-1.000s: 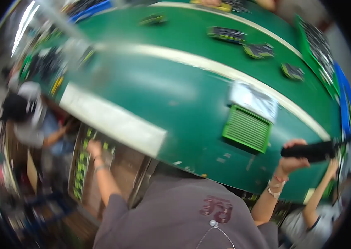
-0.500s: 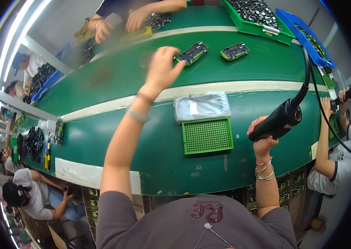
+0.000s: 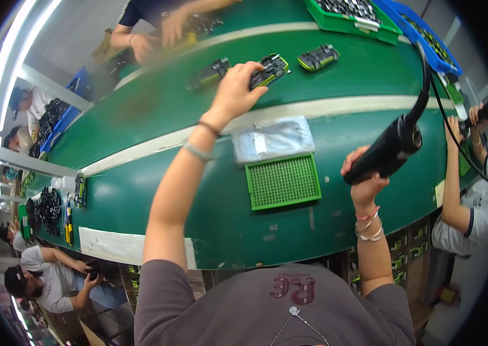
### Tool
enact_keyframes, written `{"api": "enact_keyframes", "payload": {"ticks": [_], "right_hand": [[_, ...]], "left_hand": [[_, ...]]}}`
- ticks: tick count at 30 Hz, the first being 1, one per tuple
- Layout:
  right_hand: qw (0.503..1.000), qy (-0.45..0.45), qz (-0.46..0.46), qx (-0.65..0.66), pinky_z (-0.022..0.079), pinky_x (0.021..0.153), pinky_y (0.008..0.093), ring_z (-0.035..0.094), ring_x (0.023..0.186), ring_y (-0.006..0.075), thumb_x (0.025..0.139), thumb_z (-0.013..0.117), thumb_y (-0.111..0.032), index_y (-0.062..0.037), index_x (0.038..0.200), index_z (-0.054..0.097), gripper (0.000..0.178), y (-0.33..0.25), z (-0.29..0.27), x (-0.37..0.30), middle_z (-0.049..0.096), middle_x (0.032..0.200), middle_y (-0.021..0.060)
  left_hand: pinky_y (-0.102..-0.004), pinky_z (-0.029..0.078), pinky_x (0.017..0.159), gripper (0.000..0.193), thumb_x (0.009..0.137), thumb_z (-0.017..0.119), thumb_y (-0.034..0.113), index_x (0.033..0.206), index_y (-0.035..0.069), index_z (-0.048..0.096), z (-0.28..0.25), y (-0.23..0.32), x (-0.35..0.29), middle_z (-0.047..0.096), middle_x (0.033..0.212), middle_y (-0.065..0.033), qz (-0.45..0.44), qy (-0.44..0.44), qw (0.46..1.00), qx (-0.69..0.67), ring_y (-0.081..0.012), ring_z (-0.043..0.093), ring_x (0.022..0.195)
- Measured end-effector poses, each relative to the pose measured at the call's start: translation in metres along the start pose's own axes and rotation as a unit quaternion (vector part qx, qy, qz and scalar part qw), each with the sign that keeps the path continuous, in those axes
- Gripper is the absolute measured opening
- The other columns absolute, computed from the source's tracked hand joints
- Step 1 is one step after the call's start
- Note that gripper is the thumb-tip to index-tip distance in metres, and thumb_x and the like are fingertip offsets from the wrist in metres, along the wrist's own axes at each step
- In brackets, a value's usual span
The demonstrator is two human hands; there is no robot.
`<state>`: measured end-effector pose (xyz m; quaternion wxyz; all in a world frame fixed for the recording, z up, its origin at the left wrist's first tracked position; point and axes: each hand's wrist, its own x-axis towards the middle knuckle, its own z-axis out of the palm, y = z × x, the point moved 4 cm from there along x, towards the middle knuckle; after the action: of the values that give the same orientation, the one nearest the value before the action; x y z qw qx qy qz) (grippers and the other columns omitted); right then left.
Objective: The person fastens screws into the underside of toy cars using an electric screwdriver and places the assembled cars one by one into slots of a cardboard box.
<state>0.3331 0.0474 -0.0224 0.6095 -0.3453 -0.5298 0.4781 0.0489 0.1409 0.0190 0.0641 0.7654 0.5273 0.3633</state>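
Note:
On the far green strip, my left hand [image 3: 237,92] has its fingers and thumb closed around the left end of a toy car [image 3: 270,70]. The car is tilted, with a dark underside and lime-green edges. A second toy car [image 3: 320,56] lies to its right, and a blurred toy car [image 3: 213,71] is just left of my fingers. Over the near bench, my right hand [image 3: 366,180] grips a black electric screwdriver [image 3: 388,149], whose cable rises to the upper right. The screwdriver's tip is hidden.
A green perforated tray [image 3: 283,203] and a pale blue plastic-wrapped packet [image 3: 273,140] sit between my arms. Beyond are a green bin [image 3: 348,24] of small parts and a blue bin [image 3: 385,10]. A co-worker's hands [image 3: 154,40] work across the strip; other people sit at both sides.
My left hand has closed on the toy car it was beside. Another toy car now shows left of that hand. The right hand still holds the screwdriver, and the whole view has shifted slightly.

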Motion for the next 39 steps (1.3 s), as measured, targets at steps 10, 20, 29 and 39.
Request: {"api": "enact_keyframes", "payload": {"ticks": [10, 20, 29, 39], "right_hand": [[1.000, -0.003, 0.003, 0.026, 0.043, 0.048, 0.0264, 0.049, 0.050, 0.0159, 0.055, 0.024, -0.094, -0.0019, 0.079, 0.043, 0.097, -0.004, -0.003, 0.005, 0.047, 0.058, 0.0069], [0.978, -0.035, -0.048, 0.200, 0.042, 0.049, 0.0312, 0.049, 0.050, 0.0190, 0.049, 0.015, -0.097, -0.0039, 0.080, 0.044, 0.102, -0.037, 0.054, 0.013, 0.049, 0.058, 0.0084], [0.991, -0.071, -0.011, 0.113, 0.044, 0.048, 0.0297, 0.051, 0.051, 0.0189, 0.055, 0.019, -0.094, -0.0027, 0.081, 0.046, 0.098, -0.003, 0.097, 0.009, 0.050, 0.058, 0.0077], [0.992, -0.072, -0.019, 0.098, 0.044, 0.047, 0.0284, 0.052, 0.050, 0.0185, 0.058, 0.020, -0.092, -0.0017, 0.080, 0.046, 0.097, 0.008, 0.104, 0.010, 0.050, 0.057, 0.0077]], "left_hand": [[-0.0383, 0.043, 0.088, 0.039, 0.068, 0.069, 0.011, 0.105, 0.007, 0.057, -0.012, 0.057, -0.083, 0.056, 0.106, -0.0116, 0.040, -0.149, 0.987, -0.048, -0.0308, 0.050, 0.102], [-0.0378, 0.039, 0.095, 0.044, 0.069, 0.073, 0.016, 0.111, 0.009, 0.060, -0.004, 0.047, -0.092, 0.054, 0.118, -0.0126, 0.045, -0.139, 0.987, -0.061, -0.0294, 0.048, 0.110], [-0.0385, 0.039, 0.095, 0.043, 0.070, 0.073, 0.017, 0.111, 0.009, 0.060, -0.004, 0.046, -0.092, 0.054, 0.117, -0.0134, 0.054, -0.122, 0.989, -0.071, -0.0308, 0.048, 0.111], [-0.0389, 0.041, 0.091, 0.041, 0.071, 0.071, 0.017, 0.109, 0.011, 0.059, -0.002, 0.042, -0.094, 0.054, 0.113, -0.0104, 0.077, -0.102, 0.990, -0.062, -0.0300, 0.049, 0.105]]}}
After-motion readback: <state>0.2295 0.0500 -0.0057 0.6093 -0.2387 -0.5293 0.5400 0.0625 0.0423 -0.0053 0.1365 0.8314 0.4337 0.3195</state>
